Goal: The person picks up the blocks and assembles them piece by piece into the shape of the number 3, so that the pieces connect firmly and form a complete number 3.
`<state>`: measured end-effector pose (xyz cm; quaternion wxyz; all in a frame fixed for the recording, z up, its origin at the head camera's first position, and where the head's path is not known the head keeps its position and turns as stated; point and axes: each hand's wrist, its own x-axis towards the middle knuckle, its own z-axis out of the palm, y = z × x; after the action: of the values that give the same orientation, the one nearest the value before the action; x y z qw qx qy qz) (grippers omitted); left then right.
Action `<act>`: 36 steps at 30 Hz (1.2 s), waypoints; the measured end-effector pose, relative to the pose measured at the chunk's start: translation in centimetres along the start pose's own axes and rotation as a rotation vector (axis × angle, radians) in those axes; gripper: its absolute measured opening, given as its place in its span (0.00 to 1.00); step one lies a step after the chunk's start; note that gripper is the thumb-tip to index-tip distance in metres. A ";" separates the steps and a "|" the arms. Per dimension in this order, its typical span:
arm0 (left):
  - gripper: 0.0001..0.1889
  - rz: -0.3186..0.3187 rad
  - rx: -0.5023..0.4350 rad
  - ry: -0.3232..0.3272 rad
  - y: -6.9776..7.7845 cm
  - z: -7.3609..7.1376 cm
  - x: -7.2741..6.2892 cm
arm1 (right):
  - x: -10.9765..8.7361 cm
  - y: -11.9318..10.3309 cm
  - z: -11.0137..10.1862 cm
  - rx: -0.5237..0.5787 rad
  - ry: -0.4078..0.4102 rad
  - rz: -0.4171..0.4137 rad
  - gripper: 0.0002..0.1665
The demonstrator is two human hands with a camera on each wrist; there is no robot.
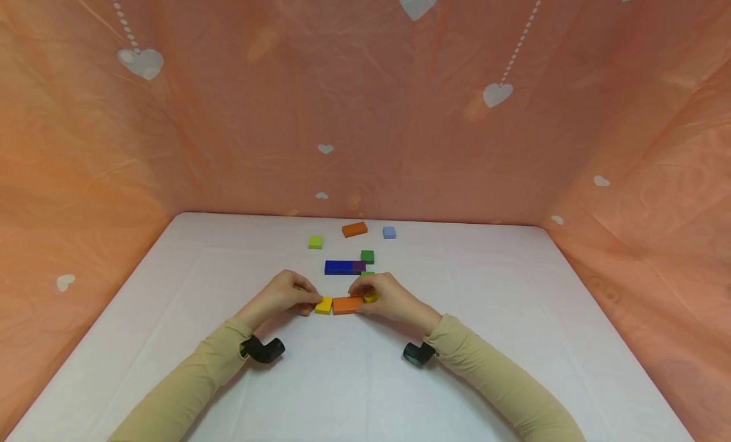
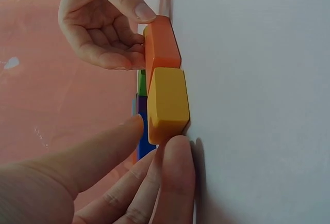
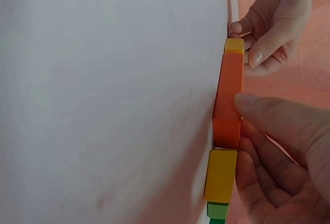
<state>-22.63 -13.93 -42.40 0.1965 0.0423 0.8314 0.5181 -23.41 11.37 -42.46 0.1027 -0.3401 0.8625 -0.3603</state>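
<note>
My left hand (image 1: 288,293) is at the left end of a row of blocks, its thumb and a finger against a yellow block (image 1: 323,305). Beside that lies a longer orange block (image 1: 345,305), which my right hand (image 1: 388,296) pinches at its right end, thumb on top in the right wrist view. The yellow and orange blocks sit almost end to end. Past the orange one, a second yellow block (image 3: 221,175) and a light green block (image 3: 217,210) follow in the right wrist view; my right hand partly covers both in the head view.
Behind the hands lie a blue block (image 1: 339,267) with a purple block (image 1: 358,267) against it, and a dark green block (image 1: 368,257). Farther back are a lime block (image 1: 315,242), another orange block (image 1: 355,229) and a pale blue block (image 1: 389,233) on the white table (image 1: 485,283).
</note>
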 end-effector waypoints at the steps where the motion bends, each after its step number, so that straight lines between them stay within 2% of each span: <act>1: 0.09 -0.002 0.000 0.001 0.0 0.0 0.0 | 0.0 0.0 0.0 -0.001 0.000 0.000 0.17; 23: 0.08 -0.015 -0.065 -0.004 -0.4 -0.2 0.2 | 0.1 -0.1 0.1 -0.001 -0.001 -0.016 0.16; 36: 0.08 -0.017 -0.043 0.001 -0.2 0.0 0.0 | 0.0 -0.4 0.1 -0.013 -0.007 -0.009 0.16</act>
<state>-22.58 -14.04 -42.61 0.2014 0.0306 0.8206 0.5339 -23.21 11.13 -42.27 0.1017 -0.3457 0.8631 -0.3539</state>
